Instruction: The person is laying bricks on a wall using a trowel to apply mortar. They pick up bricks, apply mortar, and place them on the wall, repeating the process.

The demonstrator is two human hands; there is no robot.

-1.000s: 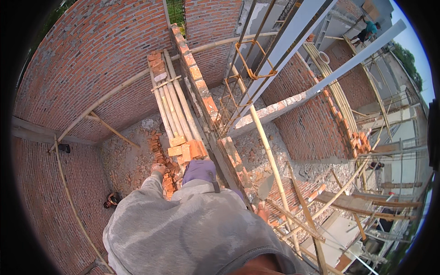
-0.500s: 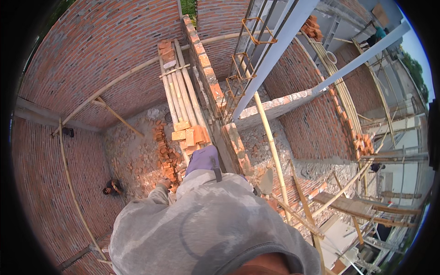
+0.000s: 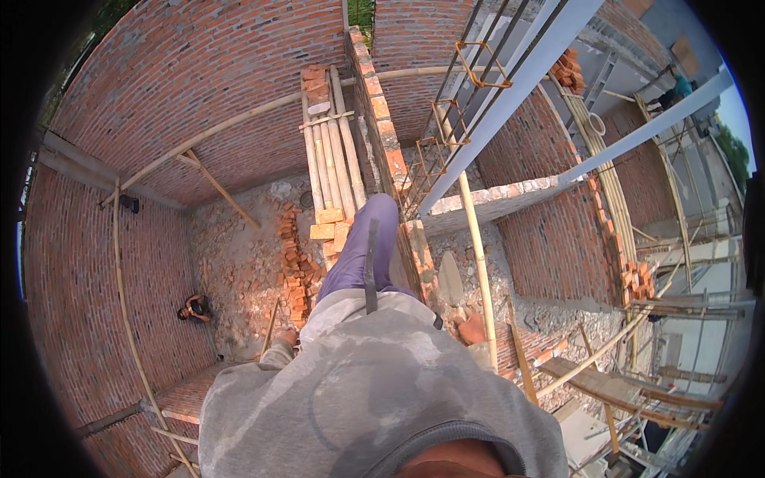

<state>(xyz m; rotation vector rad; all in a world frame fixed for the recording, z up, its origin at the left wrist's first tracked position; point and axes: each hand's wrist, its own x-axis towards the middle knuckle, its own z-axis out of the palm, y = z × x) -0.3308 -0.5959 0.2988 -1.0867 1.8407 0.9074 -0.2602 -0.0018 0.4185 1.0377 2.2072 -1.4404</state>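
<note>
Below, loose bricks [image 3: 328, 225] crowd the bamboo platform [image 3: 331, 155] beside the brick wall [image 3: 388, 143].

Upright bamboo pole [image 3: 478, 263], beside brick wall [image 3: 390, 151]

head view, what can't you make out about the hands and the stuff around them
- Left hand: mostly behind the grey sleeve; grip unreadable.
- Right hand: partly hidden by the grey sweatshirt; unclear whether it touches the bamboo pole.
- Person on the ground below: too small.
- Feet: hidden behind the purple trouser leg.
</note>
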